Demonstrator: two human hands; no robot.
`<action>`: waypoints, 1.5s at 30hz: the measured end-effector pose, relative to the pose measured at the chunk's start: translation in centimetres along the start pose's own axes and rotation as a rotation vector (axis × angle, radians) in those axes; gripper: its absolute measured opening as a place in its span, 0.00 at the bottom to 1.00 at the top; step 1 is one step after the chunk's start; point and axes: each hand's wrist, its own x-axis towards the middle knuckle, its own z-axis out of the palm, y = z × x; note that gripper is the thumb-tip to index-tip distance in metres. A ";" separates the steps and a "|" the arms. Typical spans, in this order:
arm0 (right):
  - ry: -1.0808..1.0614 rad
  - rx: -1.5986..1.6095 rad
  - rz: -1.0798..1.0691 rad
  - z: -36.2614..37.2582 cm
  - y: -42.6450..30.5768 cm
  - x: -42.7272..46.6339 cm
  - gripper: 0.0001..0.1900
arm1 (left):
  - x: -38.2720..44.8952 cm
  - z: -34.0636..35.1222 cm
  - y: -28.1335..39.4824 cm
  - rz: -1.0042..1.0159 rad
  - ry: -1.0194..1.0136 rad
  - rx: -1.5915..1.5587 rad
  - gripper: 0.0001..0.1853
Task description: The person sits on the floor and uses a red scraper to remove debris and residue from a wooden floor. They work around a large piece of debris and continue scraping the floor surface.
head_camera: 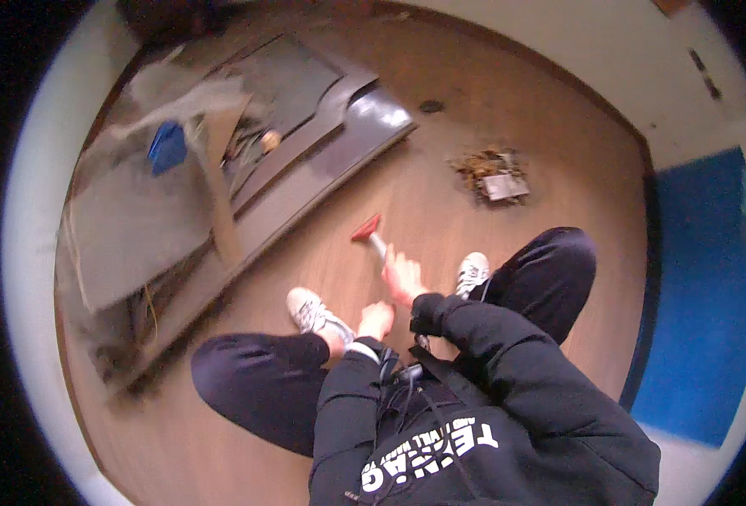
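Observation:
My right hand (403,277) is closed around the pale handle of a small scraper-like tool (366,229) with a red, wedge-shaped head. The head points away from me, low over the wood-look floor (423,221); I cannot tell whether it touches. My left hand (376,319) is curled into a fist just below and left of the right one, with nothing seen in it. Farther out on the right lies a heap of debris (490,167), brown bits with a pale flat piece (506,186) on top.
Along the left lies a long grey furniture-like panel (322,164), topped with a wooden board (221,190), a grey sheet (139,228) and a blue item (168,148). A dark round spot (432,106) marks the far floor. Blue panelling (696,297) covers the right wall.

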 end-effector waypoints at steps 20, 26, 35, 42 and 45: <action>0.808 0.781 0.059 -21.5 12.5 0.3 0.22 | -4.3 4.6 5.6 0.418 -0.245 0.397 0.15; 1.072 0.408 0.187 -30.6 26.7 -12.2 0.15 | -7.1 7.1 7.1 0.491 -0.255 0.421 0.14; 0.808 1.114 0.623 -15.9 37.0 -44.0 0.28 | -11.1 10.2 6.7 0.525 -0.156 0.393 0.13; 0.726 0.716 1.028 9.1 24.8 -62.5 0.27 | -14.5 11.7 7.1 0.440 -0.154 0.472 0.13; 0.784 0.610 1.183 15.5 16.6 -66.4 0.30 | -15.6 13.0 7.1 0.589 -0.086 0.383 0.13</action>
